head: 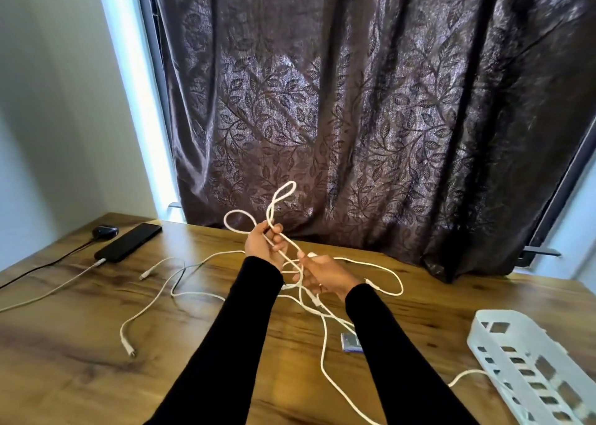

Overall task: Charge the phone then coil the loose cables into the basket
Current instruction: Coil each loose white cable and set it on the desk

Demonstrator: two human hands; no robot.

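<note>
Both hands, left hand [263,247] and right hand [322,274], pinched the white cable [292,258] left of the basket [483,331]; tangled slack risked knotting.

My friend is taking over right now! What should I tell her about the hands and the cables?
Left hand grips loops of a white cable; right hand pinches the same cable lower down.
Phone lies far left on the table with a cable plugged in: that looks done.
Other loose cables sprawl on the table.
Basket at right holds no coil yet.
Left: finish coiling, put every cable in.
</note>
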